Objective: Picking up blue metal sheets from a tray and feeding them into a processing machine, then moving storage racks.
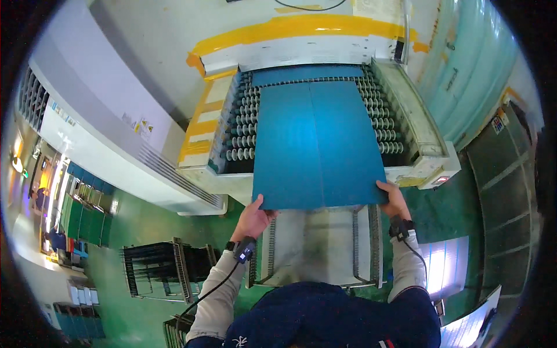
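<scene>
A large flat blue panel [316, 145] with a thin line down its middle lies over the roller conveyor [241, 142], its near end sticking out past the machine's front edge. My left hand [254, 220] grips the near left corner, thumb on top. At the near right corner my right hand [394, 200] holds the panel the same way, fingers underneath and partly hidden. Beyond it, a second blue panel [307, 73] lies on the rollers by the machine's slot. Below the panel's near edge stands a rack [316, 243] with toothed side rails.
On the left a tall white cabinet [125, 139] rises beside the conveyor. A black slotted rack [156, 269] stands on the green floor [133, 214]. Shiny panels [447, 264] lean at the lower right, near grey metal doors [502, 174]. Clear plastic curtains [464, 69] hang at the right.
</scene>
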Tool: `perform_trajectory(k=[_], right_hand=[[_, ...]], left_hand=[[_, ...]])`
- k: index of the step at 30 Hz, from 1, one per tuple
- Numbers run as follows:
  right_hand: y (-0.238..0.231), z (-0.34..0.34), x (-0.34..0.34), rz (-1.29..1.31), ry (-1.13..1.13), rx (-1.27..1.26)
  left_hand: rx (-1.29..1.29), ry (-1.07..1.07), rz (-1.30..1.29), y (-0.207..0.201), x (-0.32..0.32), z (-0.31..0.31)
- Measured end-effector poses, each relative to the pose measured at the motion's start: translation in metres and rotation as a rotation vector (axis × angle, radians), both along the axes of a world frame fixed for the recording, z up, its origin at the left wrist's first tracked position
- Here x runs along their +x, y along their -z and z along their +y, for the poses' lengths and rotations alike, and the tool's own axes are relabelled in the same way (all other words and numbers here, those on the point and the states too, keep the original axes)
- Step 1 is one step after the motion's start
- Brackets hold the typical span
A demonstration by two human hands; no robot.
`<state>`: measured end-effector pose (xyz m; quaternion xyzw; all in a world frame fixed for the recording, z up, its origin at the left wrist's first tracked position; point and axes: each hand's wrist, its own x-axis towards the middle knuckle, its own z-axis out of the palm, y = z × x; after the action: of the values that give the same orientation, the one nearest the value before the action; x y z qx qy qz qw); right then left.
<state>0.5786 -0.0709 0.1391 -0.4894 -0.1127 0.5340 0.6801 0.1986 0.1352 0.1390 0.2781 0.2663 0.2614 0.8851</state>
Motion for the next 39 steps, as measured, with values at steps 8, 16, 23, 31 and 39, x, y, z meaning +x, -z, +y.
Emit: perform_trajectory(k=[8,16,23,31,39], right_hand=[[0.014,-0.007,0.008,0.003,-0.031,0.04],[0.004,-0.043,-0.017,0.08,0.058,0.054],[0.02,-0.077,-0.035,0.114,0.102,0.104],[0.152,-0.18,-0.084,-0.703,-0.55,-0.45],[0.198,-0.23,-0.178,-0.294,-0.768,-0.934]], left_hand=[[-0.073,-0.156,0.12,0.009,0.003,0.008],[-0.023,-0.002,0.084,0.007,0.011,0.003],[-0.016,0.079,0.154,0.019,-0.003,-0.012],[-0.06,0.199,0.522,0.119,-0.102,-0.056],[0.463,-0.126,1.147,0.163,-0.171,-0.078]])
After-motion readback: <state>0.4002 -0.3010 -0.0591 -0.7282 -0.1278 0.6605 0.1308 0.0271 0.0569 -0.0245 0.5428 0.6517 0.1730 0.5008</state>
